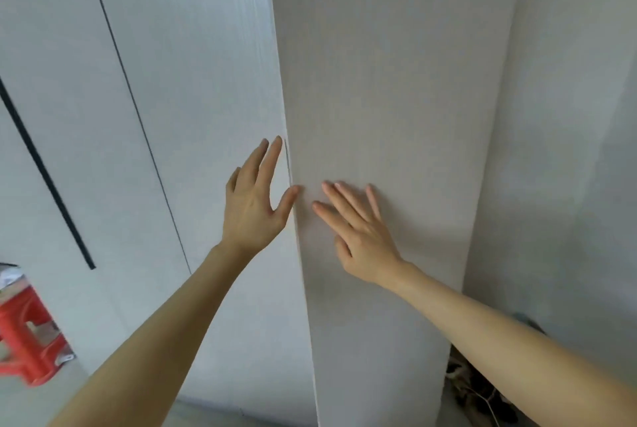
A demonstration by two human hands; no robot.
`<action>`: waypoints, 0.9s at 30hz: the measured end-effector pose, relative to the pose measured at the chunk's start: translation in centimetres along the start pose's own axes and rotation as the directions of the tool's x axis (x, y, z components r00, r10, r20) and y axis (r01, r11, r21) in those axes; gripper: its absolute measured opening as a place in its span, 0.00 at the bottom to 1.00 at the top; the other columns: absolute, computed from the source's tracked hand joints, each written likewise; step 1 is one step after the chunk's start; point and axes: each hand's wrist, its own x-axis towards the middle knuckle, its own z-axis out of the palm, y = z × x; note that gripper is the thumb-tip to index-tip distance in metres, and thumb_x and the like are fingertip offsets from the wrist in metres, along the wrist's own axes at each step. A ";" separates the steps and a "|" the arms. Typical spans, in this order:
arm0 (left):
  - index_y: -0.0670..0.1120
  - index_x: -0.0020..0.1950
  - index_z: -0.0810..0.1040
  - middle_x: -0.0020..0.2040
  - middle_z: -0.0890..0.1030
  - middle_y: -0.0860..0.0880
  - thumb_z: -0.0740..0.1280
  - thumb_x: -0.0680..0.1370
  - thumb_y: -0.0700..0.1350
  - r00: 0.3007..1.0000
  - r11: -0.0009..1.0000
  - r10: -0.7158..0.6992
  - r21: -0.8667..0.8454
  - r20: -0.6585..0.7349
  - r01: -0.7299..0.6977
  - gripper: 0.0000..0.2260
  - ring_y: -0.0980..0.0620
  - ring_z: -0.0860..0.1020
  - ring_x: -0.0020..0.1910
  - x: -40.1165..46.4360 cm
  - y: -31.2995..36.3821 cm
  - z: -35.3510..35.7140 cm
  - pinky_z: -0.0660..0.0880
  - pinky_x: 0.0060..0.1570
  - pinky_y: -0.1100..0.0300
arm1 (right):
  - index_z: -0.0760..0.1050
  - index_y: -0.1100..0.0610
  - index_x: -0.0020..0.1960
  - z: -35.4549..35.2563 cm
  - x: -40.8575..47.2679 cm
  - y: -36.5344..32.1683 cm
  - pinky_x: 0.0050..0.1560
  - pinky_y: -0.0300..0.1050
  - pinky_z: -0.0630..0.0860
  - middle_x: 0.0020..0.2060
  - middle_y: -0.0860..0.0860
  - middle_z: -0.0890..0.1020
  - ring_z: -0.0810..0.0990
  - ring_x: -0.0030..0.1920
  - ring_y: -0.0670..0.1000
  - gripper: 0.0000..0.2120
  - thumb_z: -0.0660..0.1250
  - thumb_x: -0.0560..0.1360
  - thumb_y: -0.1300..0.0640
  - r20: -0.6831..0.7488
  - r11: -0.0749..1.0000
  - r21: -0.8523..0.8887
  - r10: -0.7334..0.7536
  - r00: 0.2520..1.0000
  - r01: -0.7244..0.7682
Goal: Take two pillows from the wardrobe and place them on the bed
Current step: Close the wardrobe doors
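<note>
Wardrobe (193, 57): standing closed directly ahead; pillows not showing
Left hand (253, 206): reaching flat, fingers spread, at the door seam; grasping nothing
Right hand (358, 226): pressing flat, fingers extended, against the adjoining panel (379, 82); gripping nothing

The red stool (29, 330) is blurred and cut off by the left edge, the dark patterned thing (479, 392) at lower right sits half hidden behind the right forearm and too murky to name, and the wardrobe (379, 82) hides its inside behind pale panels.
</note>
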 end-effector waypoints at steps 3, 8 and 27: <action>0.55 0.75 0.46 0.76 0.54 0.44 0.57 0.76 0.61 0.979 0.972 -0.156 0.196 0.131 0.128 0.32 0.44 0.54 0.75 2.0 -3.0 1.5 0.57 0.69 0.40 | 0.62 0.54 0.68 2.8 2.7 1.8 0.66 0.72 0.48 0.72 0.56 0.61 0.52 0.73 0.53 0.28 0.56 0.69 0.63 0.107 0.993 -0.113 -0.010 0.994 0.022; 0.56 0.74 0.42 0.77 0.45 0.47 0.58 0.77 0.59 0.933 0.938 -0.268 0.287 0.238 0.196 0.32 0.45 0.44 0.75 5.0 -5.9 4.9 0.50 0.71 0.39 | 0.59 0.54 0.71 6.4 4.8 3.9 0.68 0.66 0.37 0.74 0.53 0.57 0.47 0.74 0.52 0.34 0.63 0.67 0.64 0.145 0.981 -0.196 0.038 0.989 -0.009; 0.39 0.54 0.77 0.75 0.52 0.42 0.61 0.78 0.43 0.880 0.808 -0.462 -0.356 0.112 0.470 0.10 0.44 0.48 0.74 8.2 -9.2 15.1 0.49 0.68 0.56 | 0.66 0.54 0.68 11.7 7.1 9.5 0.70 0.64 0.45 0.72 0.55 0.61 0.54 0.73 0.53 0.27 0.54 0.68 0.59 0.119 0.946 -0.323 0.039 0.992 0.002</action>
